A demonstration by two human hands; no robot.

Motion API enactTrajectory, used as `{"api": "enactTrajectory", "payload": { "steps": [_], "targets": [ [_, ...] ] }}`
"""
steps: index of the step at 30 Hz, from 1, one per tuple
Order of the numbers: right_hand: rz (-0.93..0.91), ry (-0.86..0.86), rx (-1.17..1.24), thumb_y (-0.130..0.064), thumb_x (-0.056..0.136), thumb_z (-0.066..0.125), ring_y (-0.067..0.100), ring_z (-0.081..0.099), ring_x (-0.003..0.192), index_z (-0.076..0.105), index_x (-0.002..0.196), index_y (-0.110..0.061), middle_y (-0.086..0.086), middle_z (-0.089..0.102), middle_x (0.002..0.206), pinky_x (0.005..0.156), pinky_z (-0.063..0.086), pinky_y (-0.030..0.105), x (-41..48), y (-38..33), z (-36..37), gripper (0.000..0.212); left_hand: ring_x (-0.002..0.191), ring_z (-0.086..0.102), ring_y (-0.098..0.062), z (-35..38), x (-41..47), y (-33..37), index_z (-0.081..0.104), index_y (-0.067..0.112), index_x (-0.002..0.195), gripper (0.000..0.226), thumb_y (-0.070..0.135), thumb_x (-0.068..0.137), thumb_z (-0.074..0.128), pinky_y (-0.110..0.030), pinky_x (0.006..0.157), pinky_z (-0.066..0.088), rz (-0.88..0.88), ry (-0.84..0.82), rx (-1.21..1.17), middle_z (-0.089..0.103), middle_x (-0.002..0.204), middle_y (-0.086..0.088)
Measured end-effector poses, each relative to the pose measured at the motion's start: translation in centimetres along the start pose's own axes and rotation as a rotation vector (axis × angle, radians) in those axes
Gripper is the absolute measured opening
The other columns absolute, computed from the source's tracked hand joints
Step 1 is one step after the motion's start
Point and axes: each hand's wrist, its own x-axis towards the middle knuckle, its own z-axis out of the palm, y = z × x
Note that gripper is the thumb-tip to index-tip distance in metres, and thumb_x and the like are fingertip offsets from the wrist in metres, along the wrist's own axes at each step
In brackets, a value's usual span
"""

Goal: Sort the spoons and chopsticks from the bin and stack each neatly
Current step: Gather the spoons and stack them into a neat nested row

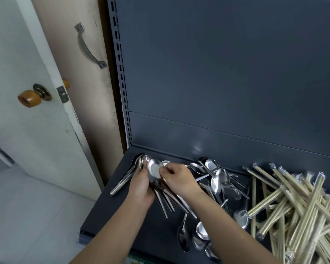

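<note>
Spoons (217, 182) are mid-stack — your left grip (141, 185) clasps the bundle (166, 201), right grip (179, 180) pinches one bowl (154, 169); seat it squarely next.

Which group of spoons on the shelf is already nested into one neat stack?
The stack of spoons in the far left corner of the shelf, beside the left hand; the loose spoons in the middle lie crossed in all directions.

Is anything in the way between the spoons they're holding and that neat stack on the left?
Nothing visible. The left hand and right hand hold the bundle right beside the stack; loose spoons and chopsticks lie to the right.
</note>
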Motion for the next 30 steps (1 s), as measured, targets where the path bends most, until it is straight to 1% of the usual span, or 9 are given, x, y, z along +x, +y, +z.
{"api": "enactTrajectory", "payload": {
  "steps": [9,13,15,17,19,22,25,28,30],
  "targets": [
    [0.033,0.022,0.073,-0.030,0.078,0.073,0.009,0.062,0.076,0.064,0.090,-0.021,-0.010,0.065,0.082,0.071,0.050,0.023,-0.4,0.0,1.4,0.018,0.064,0.071,-0.022,0.3,-1.2,0.4,0.061,0.001,0.090,0.064,0.061,0.093,0.040,-0.034,0.064,0.056,-0.053,-0.061,-0.072,0.071,0.070,-0.011],
    [0.076,0.061,0.141,-0.029,0.075,0.073,0.015,0.058,0.060,0.057,0.077,-0.021,-0.005,0.062,0.069,0.061,0.052,0.032,0.1,-0.2,2.0,0.018,0.105,0.065,-0.031,0.4,-1.7,0.1,0.061,-0.002,0.117,0.087,0.072,0.073,0.053,-0.045,0.096,0.048,-0.125,-0.115,-0.062,0.066,0.115,-0.021],
    [0.071,0.092,0.131,-0.029,0.076,0.071,0.016,0.057,0.055,0.056,0.077,-0.019,-0.003,0.061,0.065,0.056,0.051,0.032,0.2,-0.1,2.1,0.018,0.098,0.066,-0.030,0.4,-1.7,-0.5,0.061,-0.001,0.116,0.058,0.049,0.086,0.059,-0.040,0.084,0.050,-0.092,-0.099,-0.018,0.066,0.113,-0.022],
    [0.073,0.065,0.169,-0.023,0.078,0.069,0.014,0.056,0.049,0.057,0.083,-0.019,0.000,0.062,0.066,0.051,0.048,0.029,0.2,-0.2,1.8,0.013,0.073,0.066,-0.025,0.1,-1.2,-0.7,0.060,0.005,0.105,0.021,0.022,0.098,0.051,-0.034,0.061,0.050,-0.020,-0.043,0.010,0.069,0.088,-0.015],
    [0.076,0.049,0.237,-0.017,0.080,0.066,0.016,0.058,0.048,0.056,0.086,-0.021,0.004,0.066,0.069,0.051,0.049,0.030,0.6,0.0,1.3,0.012,0.067,0.065,-0.027,-0.1,-1.1,-0.4,0.054,0.003,0.117,0.021,0.013,0.102,0.043,-0.036,0.055,0.052,-0.016,0.000,-0.023,0.065,0.085,-0.016],
    [0.007,0.183,0.044,-0.015,0.083,0.058,0.020,0.063,0.071,0.060,0.080,-0.024,-0.004,0.066,0.074,0.067,0.050,0.031,2.2,0.8,0.1,0.010,0.058,0.063,-0.022,-0.9,-0.4,-0.2,0.049,-0.001,0.126,0.027,0.013,0.103,0.041,-0.033,0.049,0.056,-0.060,0.065,-0.088,0.063,0.086,-0.014],
    [-0.034,0.187,-0.297,-0.011,0.088,0.050,0.021,0.058,0.105,0.065,0.106,-0.021,-0.001,0.066,0.109,0.084,0.046,0.028,3.7,2.5,-0.6,0.025,0.039,0.046,-0.010,-1.8,0.1,-0.4,0.049,0.000,0.123,0.026,0.015,0.103,0.044,-0.019,0.034,0.036,-0.078,0.117,-0.009,0.062,0.081,-0.009],
    [-0.032,-0.029,-0.634,-0.009,0.089,0.049,0.022,0.028,0.143,0.038,0.144,-0.017,0.005,0.035,0.153,0.114,0.028,0.035,4.9,4.4,-0.1,0.056,0.038,0.039,-0.009,-2.2,0.1,-0.3,0.050,0.004,0.108,0.011,0.013,0.101,0.047,-0.017,0.033,0.030,-0.089,0.092,0.052,0.059,0.079,-0.008],
    [-0.029,-0.093,-0.753,-0.010,0.090,0.050,0.021,0.017,0.147,0.021,0.151,-0.014,0.005,0.025,0.158,0.118,0.019,0.037,5.5,5.1,0.3,0.067,0.040,0.039,-0.009,-2.2,-0.1,-0.2,0.052,0.007,0.101,0.004,0.010,0.099,0.052,-0.018,0.033,0.029,-0.105,0.068,0.061,0.058,0.077,-0.008]
  ]
}}
